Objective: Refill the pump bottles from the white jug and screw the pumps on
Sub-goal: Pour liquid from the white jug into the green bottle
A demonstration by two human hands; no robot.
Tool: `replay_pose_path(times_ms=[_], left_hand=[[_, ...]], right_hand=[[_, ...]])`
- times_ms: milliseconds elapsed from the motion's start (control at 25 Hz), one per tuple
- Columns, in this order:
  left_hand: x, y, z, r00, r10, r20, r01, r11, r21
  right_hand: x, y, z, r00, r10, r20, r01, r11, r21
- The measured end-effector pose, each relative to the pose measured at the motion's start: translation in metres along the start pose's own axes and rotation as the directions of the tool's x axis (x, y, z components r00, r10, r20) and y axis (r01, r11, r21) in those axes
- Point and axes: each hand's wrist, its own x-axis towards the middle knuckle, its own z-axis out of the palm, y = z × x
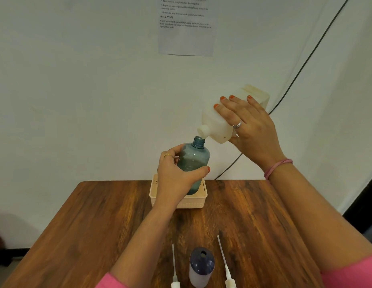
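White jug (222,119) tipped over blue bottle (194,161), both held

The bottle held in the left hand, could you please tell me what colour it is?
Translucent blue-grey bottle, seen in the head view.

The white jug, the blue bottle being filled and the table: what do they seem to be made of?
White jug: likely matte, opaque plastic, with moulded neck and soft corners.
Blue bottle: translucent tinted plastic, probably; contents show through and the neck is threaded.
Table: wood or wood-look laminate, with brown grain streaks and a slight sheen; I cannot tell which.
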Motion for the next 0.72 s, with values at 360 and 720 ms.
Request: replay_pose_path(times_ms=[360,720], left_hand=[[0.0008,-0.0008,-0.0015,1.000,-0.009,0.004,0.009,1.000,0.003],[0.0007,-0.0023,-0.0012,1.000,-0.019,0.003,0.019,1.000,0.010]], right_hand=[[0.0013,-0.0007,0.0011,1.000,-0.010,-0.020,0.010,1.000,-0.016],[0.0012,-0.0005,0.0052,1.000,-0.027,-0.014,0.027,0.999,-0.031]])
